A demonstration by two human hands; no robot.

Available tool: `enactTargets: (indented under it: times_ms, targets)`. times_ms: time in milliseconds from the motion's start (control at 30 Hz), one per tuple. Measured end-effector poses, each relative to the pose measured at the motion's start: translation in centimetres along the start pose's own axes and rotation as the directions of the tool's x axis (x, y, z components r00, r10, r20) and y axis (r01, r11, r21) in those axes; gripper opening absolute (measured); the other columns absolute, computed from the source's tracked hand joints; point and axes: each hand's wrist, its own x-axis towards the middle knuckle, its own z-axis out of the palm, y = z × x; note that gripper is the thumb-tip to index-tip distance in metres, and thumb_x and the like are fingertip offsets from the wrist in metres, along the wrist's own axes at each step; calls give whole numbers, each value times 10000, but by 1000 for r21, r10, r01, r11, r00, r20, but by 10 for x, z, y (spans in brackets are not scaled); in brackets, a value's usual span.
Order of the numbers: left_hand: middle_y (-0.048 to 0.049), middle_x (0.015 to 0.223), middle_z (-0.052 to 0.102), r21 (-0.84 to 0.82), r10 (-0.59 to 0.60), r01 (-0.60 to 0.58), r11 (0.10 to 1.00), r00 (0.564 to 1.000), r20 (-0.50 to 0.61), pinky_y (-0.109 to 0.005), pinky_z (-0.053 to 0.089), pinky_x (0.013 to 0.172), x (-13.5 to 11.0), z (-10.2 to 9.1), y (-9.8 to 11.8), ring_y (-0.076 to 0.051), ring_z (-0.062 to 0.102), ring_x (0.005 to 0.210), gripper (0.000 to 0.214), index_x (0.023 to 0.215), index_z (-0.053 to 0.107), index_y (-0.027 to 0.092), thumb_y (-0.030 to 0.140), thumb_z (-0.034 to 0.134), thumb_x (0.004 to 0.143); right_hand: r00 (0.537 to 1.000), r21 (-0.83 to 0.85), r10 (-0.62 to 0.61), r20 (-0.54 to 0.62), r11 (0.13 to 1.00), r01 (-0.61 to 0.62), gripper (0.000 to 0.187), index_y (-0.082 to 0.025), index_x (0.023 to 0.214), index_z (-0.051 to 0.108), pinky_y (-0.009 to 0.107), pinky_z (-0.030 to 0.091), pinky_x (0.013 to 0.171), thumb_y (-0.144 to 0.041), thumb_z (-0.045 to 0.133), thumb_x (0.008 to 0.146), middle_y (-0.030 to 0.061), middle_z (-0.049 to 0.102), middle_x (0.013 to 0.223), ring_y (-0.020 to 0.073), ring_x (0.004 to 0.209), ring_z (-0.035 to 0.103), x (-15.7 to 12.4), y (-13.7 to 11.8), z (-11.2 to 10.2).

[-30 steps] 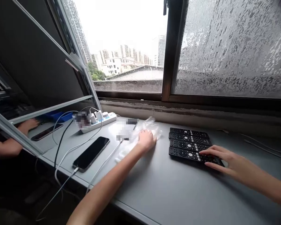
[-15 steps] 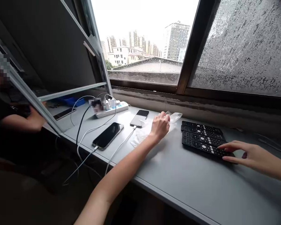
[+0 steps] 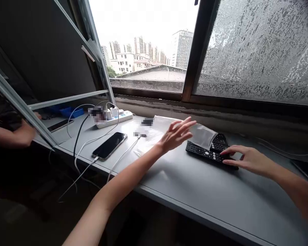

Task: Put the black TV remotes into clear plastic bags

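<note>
Head view, right hand [image 3: 246,159] touching remote [image 3: 206,155]

Remotes [image 3: 207,154] lie on a desk [image 3: 195,194], near its back edge. A bag [image 3: 203,135] lies over the back left part of the remotes. The left hand [image 3: 176,135] is just left of the remotes, beside the bag. The right hand [image 3: 246,159] rests on the remotes' right end. Left of the remotes lies a phone [image 3: 109,146], with a power strip [image 3: 116,117] behind it. Far left of the remotes is another person's hand [image 3: 23,135]. Behind the remotes is a window [image 3: 246,51].
</note>
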Motion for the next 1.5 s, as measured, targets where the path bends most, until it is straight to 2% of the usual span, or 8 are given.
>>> enactTargets:
  times_ms: [100,367,667,900,1067,1167,1300,1500]
  targets:
    - [3,1159,558,-40,108,-106,994,992,58,-315,271,974,-1,7,5,-123,358,1221,309,924,539,208,29,300,841,982,91,19,191,995,-36,404,-276,1004,609,268,449,631,-518,607,681,47,621,914,187,760,579,3,1,-3]
    - [-23,890,583,62,21,-27,998,995,94,-302,336,859,1,12,-7,-143,523,885,398,1032,544,224,-21,383,763,964,213,-160,214,970,114,324,-222,856,669,263,439,583,-478,641,660,31,606,791,174,681,558,6,-17,-9]
    - [-77,939,535,131,-116,119,984,993,-33,-328,322,820,1,9,-22,-167,536,823,208,838,525,174,47,480,680,950,253,-232,-207,926,281,293,-245,1028,631,221,445,488,-331,604,749,33,635,958,180,753,591,7,-20,-26]
    - [-95,1018,540,212,-202,258,943,946,-253,-350,296,801,5,2,-28,-182,552,885,174,850,487,201,92,480,714,816,274,-207,-540,873,403,333,-245,1077,607,226,459,491,-317,616,753,43,617,928,183,783,587,8,-23,-34]
    - [-99,1048,551,223,-247,329,918,912,-329,-371,284,817,9,-2,-30,-212,521,1027,62,827,520,211,177,499,780,632,150,-170,-756,896,419,272,-280,1043,621,320,489,716,-264,597,773,35,603,989,202,869,584,8,-19,-39]
    - [-80,1088,563,198,-139,184,963,966,-220,-356,292,837,9,4,-23,-193,481,1103,99,803,537,208,143,463,810,566,16,-202,-799,934,356,305,-297,1074,604,350,465,800,-196,559,791,29,583,1055,201,923,568,7,-13,-37]
    - [-31,1102,576,-20,69,-67,998,986,149,-300,294,893,4,18,-5,-140,438,1146,230,758,543,190,28,384,796,632,-178,-305,-713,949,259,368,-325,1051,619,301,477,732,-95,459,812,7,585,1084,183,934,558,3,-10,-29]
    - [-7,954,580,-179,16,68,982,902,432,-262,311,889,-1,24,11,-117,514,925,531,1029,505,203,-89,366,607,664,-304,-384,-642,922,240,444,-383,1007,629,264,475,719,-43,404,830,-33,596,1073,149,897,563,0,-16,-19]
